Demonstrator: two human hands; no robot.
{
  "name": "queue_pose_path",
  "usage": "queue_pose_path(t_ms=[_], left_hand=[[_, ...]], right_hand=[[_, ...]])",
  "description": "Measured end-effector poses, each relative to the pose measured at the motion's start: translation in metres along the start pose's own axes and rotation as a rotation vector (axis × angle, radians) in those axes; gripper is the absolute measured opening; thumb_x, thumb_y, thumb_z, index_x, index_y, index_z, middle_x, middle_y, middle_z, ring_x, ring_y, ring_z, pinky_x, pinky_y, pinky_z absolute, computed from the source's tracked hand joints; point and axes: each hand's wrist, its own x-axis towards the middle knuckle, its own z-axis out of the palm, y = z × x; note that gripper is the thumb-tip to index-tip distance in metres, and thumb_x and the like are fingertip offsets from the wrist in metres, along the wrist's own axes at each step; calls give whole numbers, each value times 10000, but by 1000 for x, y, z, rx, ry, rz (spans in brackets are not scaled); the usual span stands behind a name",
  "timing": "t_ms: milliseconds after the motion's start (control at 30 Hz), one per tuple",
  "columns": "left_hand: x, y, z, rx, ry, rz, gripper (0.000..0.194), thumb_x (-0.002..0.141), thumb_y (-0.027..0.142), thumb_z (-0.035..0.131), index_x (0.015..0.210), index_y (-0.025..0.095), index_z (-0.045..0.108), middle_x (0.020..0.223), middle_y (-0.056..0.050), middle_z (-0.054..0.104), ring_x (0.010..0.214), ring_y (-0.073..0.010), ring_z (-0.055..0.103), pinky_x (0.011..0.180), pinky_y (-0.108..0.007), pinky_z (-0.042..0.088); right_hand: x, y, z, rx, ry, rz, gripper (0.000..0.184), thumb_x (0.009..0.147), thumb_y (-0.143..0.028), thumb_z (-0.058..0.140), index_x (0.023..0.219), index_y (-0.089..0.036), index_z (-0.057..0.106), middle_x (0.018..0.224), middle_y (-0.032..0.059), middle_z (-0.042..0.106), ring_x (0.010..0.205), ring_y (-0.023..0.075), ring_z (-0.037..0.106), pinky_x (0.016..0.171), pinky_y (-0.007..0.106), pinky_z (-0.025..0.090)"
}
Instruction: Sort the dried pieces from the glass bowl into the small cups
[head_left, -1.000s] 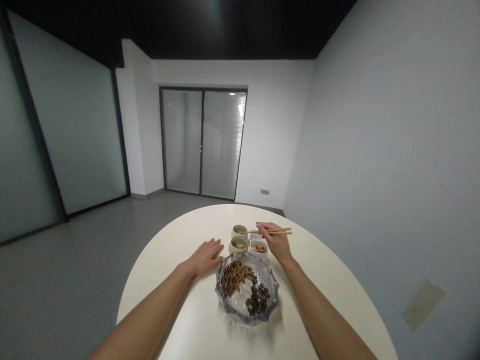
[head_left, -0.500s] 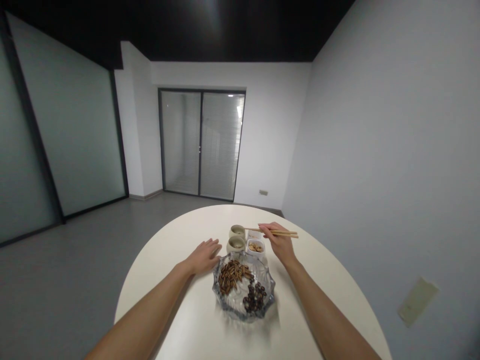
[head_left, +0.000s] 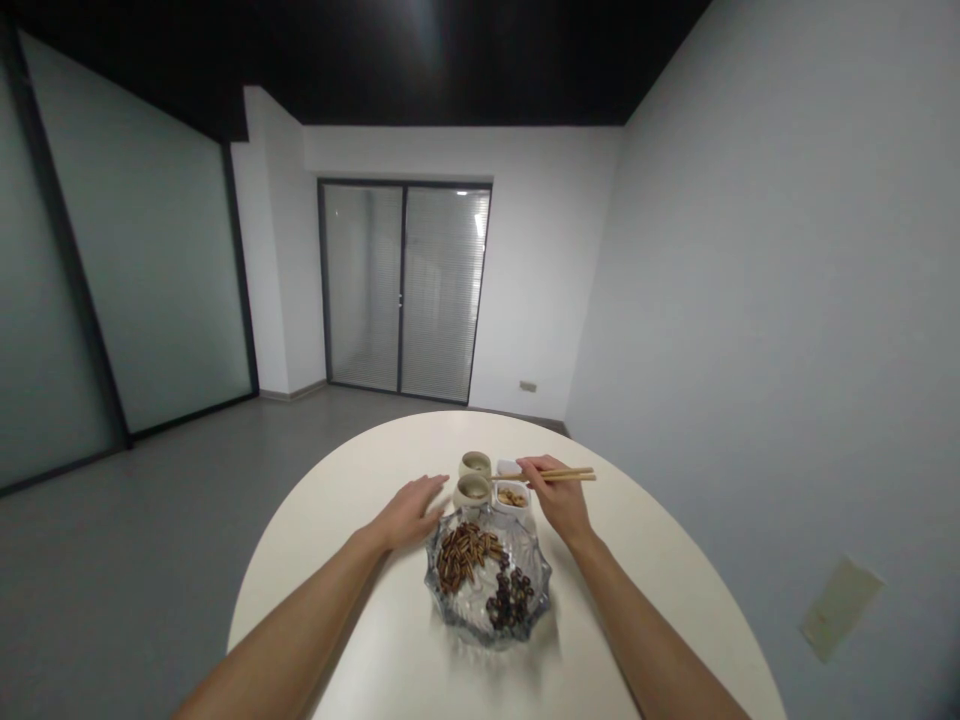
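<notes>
My right hand (head_left: 555, 492) grips a pair of wooden chopsticks (head_left: 576, 474), whose tips point left by the rim of the nearer small beige cup (head_left: 472, 492). Whether the tips pinch anything is too small to tell. My left hand (head_left: 411, 512) rests flat with fingers apart, left of the cups and beside a scalloped clear glass bowl (head_left: 531, 542). In the bowl lie a heap of long brown striped seeds (head_left: 463, 555) and a heap of dark round pieces (head_left: 511, 597). Under the chopsticks, a white square dish (head_left: 513, 510) holds pale tan pieces.
A second beige cup (head_left: 475, 463) stands behind the first. Another white dish (head_left: 507, 467) is partly hidden by my right hand. Everything stands on a round white table (head_left: 390, 640), with a wall (head_left: 735, 350) close on the right.
My right hand and the chopsticks have come slightly nearer, the tips shifting from the far cup to the nearer one. My left fingers have spread and edged toward the cups.
</notes>
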Motion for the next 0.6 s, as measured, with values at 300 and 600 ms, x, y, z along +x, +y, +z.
queue_pose_path(t_ms=[300,600], left_hand=[[13,17,11,-672,-28,121,952,797,355,746,1562,254,187,1545,-134,369,1407,-301,369,1157,-478,306],[23,22,25,-975,30,-105,973,760,484,768,1539,168,279,1428,-187,513,1246,-336,553,1043,-431,443]], right_hand=[[-2,-10,-2,-113,-11,-65,301,953,-420,567,858,-196,744,788,55,722,739,219,663,712,340,512],[-4,-11,-2,-131,-39,-82,301,969,-403,548,849,-205,740,794,57,724,752,220,662,727,349,516]])
